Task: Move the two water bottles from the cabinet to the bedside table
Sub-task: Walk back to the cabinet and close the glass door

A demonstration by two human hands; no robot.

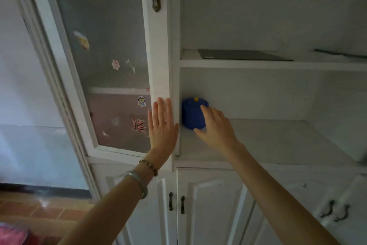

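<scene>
Bottle, blue with a small yellow knob on its cap, stands at the left end of the open cabinet shelf, close against the shelf's side wall. I see my right hand reaching in with spread fingers; the fingertips touch the bottle's right side near the cap and the thumb lies at its base, but the hand has not closed around it. My left hand is flat and released, palm against the white frame of the glass door, which carries several stickers. I see only one bottle. A dark flat sheet lies on the shelf above.
</scene>
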